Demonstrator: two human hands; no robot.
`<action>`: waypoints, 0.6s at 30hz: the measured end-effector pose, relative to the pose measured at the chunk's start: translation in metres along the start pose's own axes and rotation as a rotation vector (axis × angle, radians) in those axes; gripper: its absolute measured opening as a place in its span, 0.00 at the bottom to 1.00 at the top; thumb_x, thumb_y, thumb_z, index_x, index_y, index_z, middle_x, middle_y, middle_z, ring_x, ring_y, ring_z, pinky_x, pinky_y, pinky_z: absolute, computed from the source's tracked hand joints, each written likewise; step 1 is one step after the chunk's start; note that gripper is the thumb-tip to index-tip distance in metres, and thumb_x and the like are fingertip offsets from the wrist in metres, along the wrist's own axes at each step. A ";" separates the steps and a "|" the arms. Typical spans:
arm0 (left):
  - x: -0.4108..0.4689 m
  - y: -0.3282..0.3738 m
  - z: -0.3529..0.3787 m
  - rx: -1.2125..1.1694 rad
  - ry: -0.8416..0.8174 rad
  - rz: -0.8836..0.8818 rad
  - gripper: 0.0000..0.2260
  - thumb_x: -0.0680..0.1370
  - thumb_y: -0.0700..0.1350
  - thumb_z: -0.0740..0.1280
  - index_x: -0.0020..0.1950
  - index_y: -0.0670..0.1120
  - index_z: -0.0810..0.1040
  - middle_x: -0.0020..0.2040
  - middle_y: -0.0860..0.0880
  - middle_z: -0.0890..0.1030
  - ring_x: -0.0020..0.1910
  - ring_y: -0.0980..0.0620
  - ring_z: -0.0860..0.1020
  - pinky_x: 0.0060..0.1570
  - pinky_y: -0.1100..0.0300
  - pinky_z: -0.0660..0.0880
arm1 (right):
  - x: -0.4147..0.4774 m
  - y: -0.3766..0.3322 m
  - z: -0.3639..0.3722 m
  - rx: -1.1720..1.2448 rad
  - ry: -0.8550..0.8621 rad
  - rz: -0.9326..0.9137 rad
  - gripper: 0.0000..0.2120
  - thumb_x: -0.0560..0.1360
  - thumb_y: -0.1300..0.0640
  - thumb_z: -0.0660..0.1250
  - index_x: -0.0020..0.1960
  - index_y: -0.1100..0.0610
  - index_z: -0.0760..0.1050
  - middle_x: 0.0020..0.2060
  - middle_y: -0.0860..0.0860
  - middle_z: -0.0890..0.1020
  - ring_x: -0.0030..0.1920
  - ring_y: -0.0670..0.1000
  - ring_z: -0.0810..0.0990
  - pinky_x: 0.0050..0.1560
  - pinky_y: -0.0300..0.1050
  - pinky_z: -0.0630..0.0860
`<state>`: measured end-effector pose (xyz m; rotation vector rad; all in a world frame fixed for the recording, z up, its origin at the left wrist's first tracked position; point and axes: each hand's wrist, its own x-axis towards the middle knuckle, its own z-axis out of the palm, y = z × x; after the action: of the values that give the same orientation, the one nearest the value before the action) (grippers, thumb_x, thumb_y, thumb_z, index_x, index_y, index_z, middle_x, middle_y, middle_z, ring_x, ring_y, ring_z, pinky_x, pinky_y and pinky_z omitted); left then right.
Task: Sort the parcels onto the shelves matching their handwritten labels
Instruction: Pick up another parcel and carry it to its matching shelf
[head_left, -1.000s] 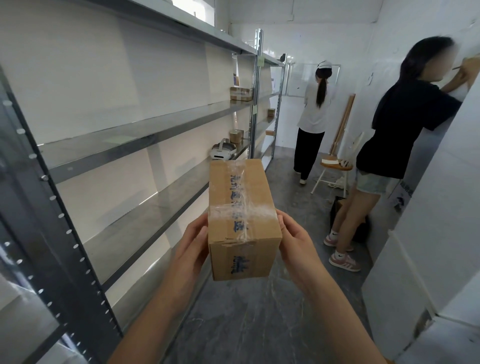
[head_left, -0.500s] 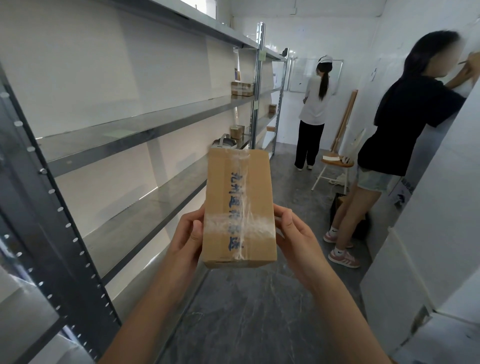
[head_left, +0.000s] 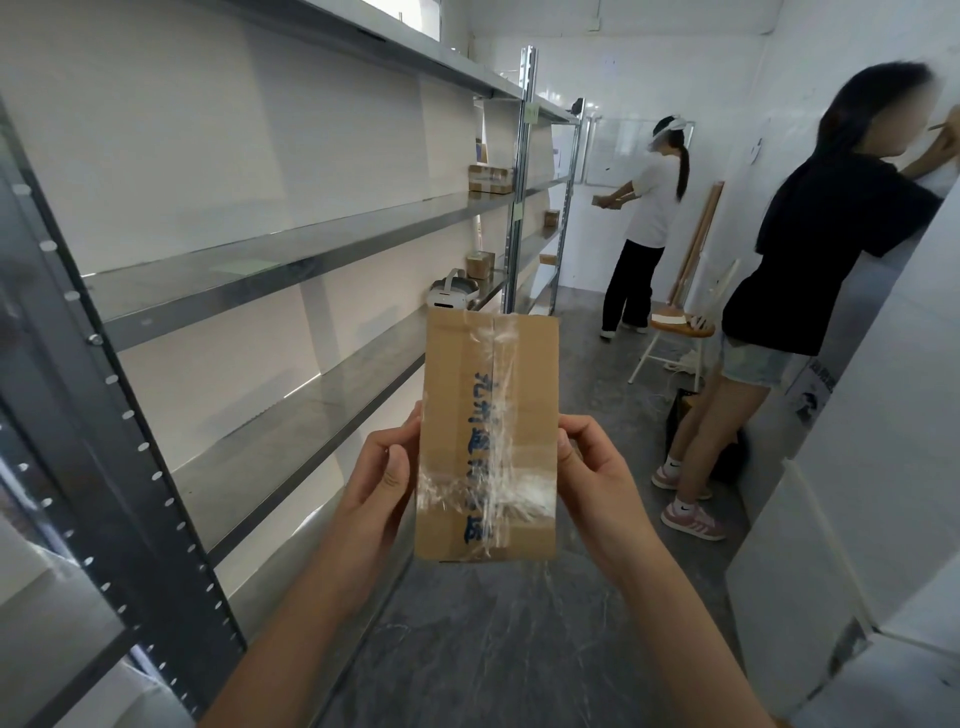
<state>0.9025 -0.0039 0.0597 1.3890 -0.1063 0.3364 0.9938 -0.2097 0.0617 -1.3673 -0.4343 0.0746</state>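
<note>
- A dark perforated upright of the shelving is seen at the left edge; grey metal shelves run from it along the white wall towards the far end of the room.
- A white headset is laid at the far end of the lower shelf, with a small cardboard box just behind it; stacked brown boxes are seen at the far end of the shelf above.
- The left hand is curled round the parcel's left long edge and is grasping it.
- The parcel, a brown cardboard box, is held upright in the air between both hands, over the grey floor and just right of the lower shelf's front edge; clear tape is stretched across its face; blue handwritten characters run down its middle, partly under the tape.
- The right hand is closed on the parcel's right long edge, fingers curled round it.
- A person in a white top is seen by the far wall, a small box held out in front.
- A wooden stool is placed between the two people.
- A person in a black top is seen near the right edge, arms raised against a white surface.
</note>
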 end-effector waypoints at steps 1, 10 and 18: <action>0.001 0.000 0.000 0.012 0.013 0.002 0.27 0.75 0.65 0.66 0.65 0.48 0.74 0.75 0.43 0.70 0.75 0.39 0.66 0.72 0.33 0.62 | -0.001 0.001 0.001 0.002 -0.006 -0.002 0.16 0.78 0.49 0.66 0.62 0.55 0.77 0.57 0.56 0.84 0.60 0.59 0.82 0.61 0.56 0.77; 0.004 -0.015 -0.003 0.145 0.014 0.018 0.20 0.75 0.58 0.68 0.65 0.52 0.76 0.69 0.48 0.77 0.70 0.47 0.74 0.70 0.40 0.69 | 0.000 0.001 -0.006 0.046 -0.006 0.039 0.17 0.82 0.55 0.62 0.70 0.52 0.75 0.65 0.54 0.81 0.66 0.54 0.79 0.69 0.57 0.73; -0.002 -0.020 -0.003 0.057 -0.087 0.017 0.26 0.78 0.45 0.68 0.76 0.53 0.67 0.75 0.50 0.71 0.75 0.48 0.68 0.73 0.39 0.62 | -0.002 0.002 -0.005 0.035 0.023 0.019 0.13 0.82 0.52 0.60 0.62 0.54 0.78 0.51 0.54 0.85 0.47 0.49 0.83 0.49 0.46 0.79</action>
<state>0.9065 -0.0040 0.0400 1.4602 -0.1818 0.2955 0.9939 -0.2141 0.0582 -1.3364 -0.3991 0.0820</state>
